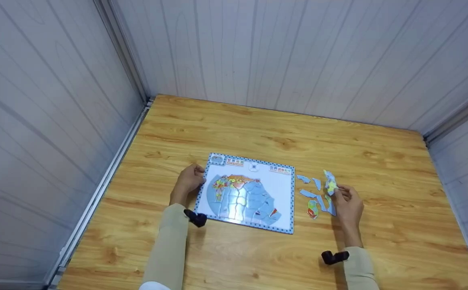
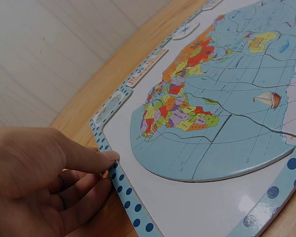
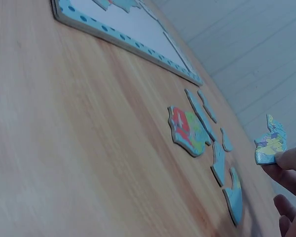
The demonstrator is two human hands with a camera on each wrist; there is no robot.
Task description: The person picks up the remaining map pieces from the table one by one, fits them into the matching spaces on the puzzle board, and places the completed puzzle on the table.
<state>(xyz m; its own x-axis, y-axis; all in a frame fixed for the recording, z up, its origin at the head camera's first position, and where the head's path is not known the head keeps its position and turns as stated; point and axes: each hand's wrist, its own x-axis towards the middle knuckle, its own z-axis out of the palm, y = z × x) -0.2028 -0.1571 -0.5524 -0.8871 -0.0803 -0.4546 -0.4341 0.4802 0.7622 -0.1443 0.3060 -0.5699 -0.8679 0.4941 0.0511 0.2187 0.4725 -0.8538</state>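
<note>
A world map jigsaw board with a blue dotted border lies on the wooden table, its map partly filled with pieces. At the board's left edge, my left hand grips the rim; in the left wrist view the thumb lies on the border and the other fingers curl beside the edge. My right hand pinches a blue, yellow and purple puzzle piece between thumb and fingers, raised off the table. Several loose pieces lie between that hand and the board, among them a red and green piece.
The wooden table extends around the board on every side. Pale panel walls stand behind it and to the left and right. Thin blue pieces lie close to the board's right edge. Each wrist carries a black device.
</note>
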